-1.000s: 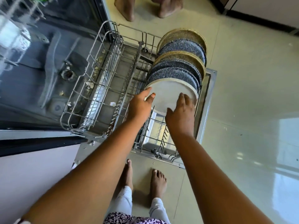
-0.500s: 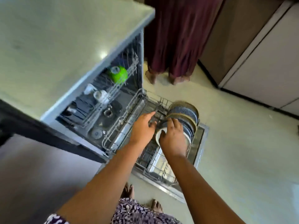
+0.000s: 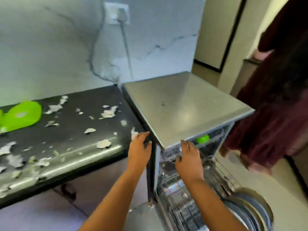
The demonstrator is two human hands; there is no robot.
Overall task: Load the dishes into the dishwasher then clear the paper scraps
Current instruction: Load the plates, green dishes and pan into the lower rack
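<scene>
Hovering left hand [image 3: 139, 153], right hand [image 3: 189, 158], open dishwasher [image 3: 183, 105]

Head view looks forward and down; dishwasher [image 3: 183, 105] near, counter [image 3: 100, 97] left.

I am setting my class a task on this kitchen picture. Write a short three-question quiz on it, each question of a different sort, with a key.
1. True or false: paper scraps lie scattered on the black counter.
2. Where do the plates stand? A: on the counter. B: in the lower rack of the dishwasher. C: on the floor.
3. Fill the gap: the dish at the counter's left end is ___ in colour.
Key: 1 true; 2 B; 3 green.
</scene>
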